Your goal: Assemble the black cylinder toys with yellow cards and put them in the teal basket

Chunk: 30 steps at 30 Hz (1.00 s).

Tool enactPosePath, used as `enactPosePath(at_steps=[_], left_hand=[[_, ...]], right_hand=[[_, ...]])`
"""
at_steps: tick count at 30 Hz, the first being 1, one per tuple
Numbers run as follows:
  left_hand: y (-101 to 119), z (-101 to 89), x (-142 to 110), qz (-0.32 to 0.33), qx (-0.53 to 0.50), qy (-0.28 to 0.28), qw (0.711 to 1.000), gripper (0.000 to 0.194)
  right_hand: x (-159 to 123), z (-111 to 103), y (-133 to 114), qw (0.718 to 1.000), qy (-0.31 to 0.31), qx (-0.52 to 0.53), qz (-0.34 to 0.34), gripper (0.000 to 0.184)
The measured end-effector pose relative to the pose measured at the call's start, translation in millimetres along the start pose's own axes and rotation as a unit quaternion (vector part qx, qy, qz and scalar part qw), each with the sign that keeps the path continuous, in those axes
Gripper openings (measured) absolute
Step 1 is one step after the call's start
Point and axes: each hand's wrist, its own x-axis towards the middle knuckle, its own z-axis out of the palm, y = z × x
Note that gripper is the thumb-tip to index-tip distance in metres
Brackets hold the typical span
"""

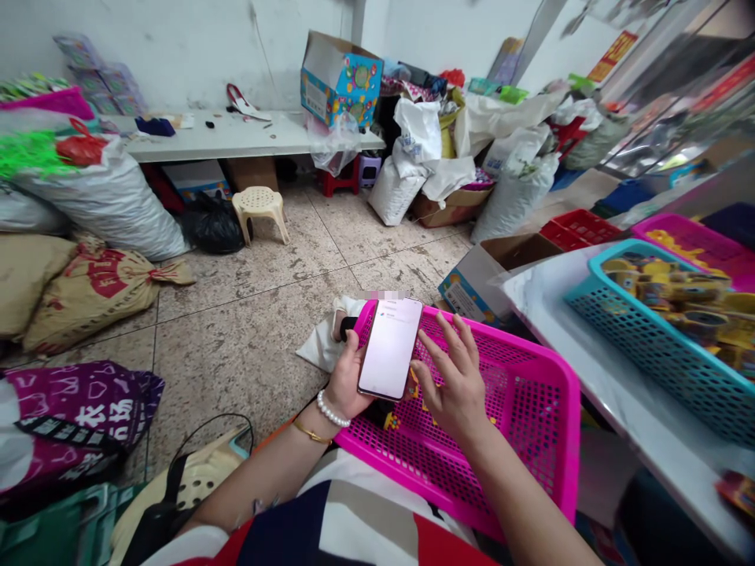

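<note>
My left hand (348,381) is wrapped round a smartphone (389,354) with a bright, mostly white screen. My right hand (454,373) hovers at the phone's right edge, its fingers spread and holding nothing. Beneath both hands a pink plastic basket (560,409) rests at my lap. A few small yellow pieces (391,421) lie inside it, partly hidden by the phone and my right hand. A pearl bracelet (332,410) and a gold bangle (312,431) circle my left wrist.
At right, a table (548,314) bears a blue basket (654,354) of yellow items. A cardboard box (489,275) stands beside it. Stuffed sacks (112,196) line the left, near a plastic stool (259,206). A long white bench (236,141) runs along the wall.
</note>
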Motion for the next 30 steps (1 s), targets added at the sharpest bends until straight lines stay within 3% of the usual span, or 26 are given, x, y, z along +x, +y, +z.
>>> enactPosePath(at_steps=[15,30], left_hand=[[1.2,5.3,0.9,0.01,0.001,0.002,1.0,0.076],[0.4,9.0,0.3,0.025,0.004,0.062,0.998,0.071]], right_hand=[[-2.1,0.4,-0.9,1.0,-0.005,-0.003,0.0,0.047],[-4.4,1.0,1.1,1.0,-0.002,0.008,0.0,0.052]])
